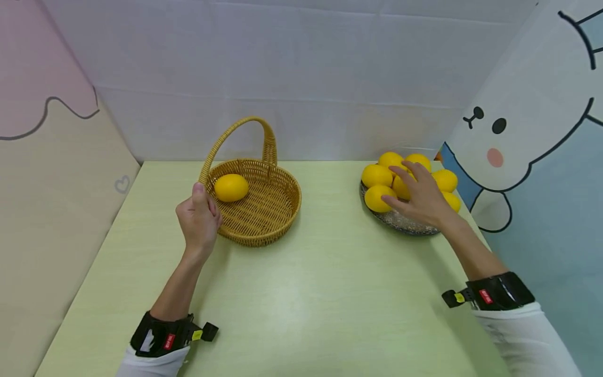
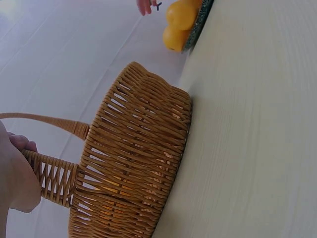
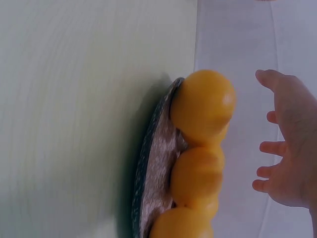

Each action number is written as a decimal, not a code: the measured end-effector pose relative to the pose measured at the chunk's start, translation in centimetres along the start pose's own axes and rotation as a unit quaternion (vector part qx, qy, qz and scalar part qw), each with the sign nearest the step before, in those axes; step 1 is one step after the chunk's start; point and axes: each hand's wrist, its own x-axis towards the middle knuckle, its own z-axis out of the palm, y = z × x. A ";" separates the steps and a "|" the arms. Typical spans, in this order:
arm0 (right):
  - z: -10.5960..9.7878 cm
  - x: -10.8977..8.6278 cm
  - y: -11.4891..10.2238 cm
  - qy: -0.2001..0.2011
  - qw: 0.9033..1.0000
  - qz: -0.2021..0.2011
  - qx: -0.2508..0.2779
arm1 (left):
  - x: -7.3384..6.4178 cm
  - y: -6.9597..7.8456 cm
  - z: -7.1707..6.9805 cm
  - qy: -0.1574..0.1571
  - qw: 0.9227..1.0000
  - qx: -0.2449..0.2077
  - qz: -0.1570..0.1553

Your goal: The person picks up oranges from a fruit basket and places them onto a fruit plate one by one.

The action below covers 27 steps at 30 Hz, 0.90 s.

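My left hand (image 1: 200, 215) grips the handle of a woven wicker basket (image 1: 264, 220) at the handle's near left end. One yellow lemon (image 1: 231, 188) lies inside the basket on its left side. On the right, my right hand (image 1: 421, 196) hovers over a dark speckled plate (image 1: 400, 226) with several lemons (image 1: 377, 176) on it. Its fingers are spread and hold nothing. In the right wrist view a gap shows between the fingers and the lemons (image 3: 203, 105). From the left wrist view, the basket (image 2: 133, 158) stands on the table and the fingers wrap its handle.
The pale table (image 1: 301, 293) meets a white cloth backdrop (image 1: 301, 63) behind the basket and plate. To the right, a panel with a cartoon face (image 1: 518, 141) stands close beside the plate. A beige and pink panel (image 1: 56, 209) borders the left side.
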 end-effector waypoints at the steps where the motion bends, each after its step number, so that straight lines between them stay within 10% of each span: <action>1: 0.3 0.4 -0.4 -0.002 1.000 -0.005 0.004 | 0.0 0.0 0.0 0.000 1.000 -0.003 -0.001; 27: 5.0 9.6 -13.1 -0.095 0.981 -0.156 0.064 | 0.1 0.0 0.0 -0.004 1.000 0.000 0.001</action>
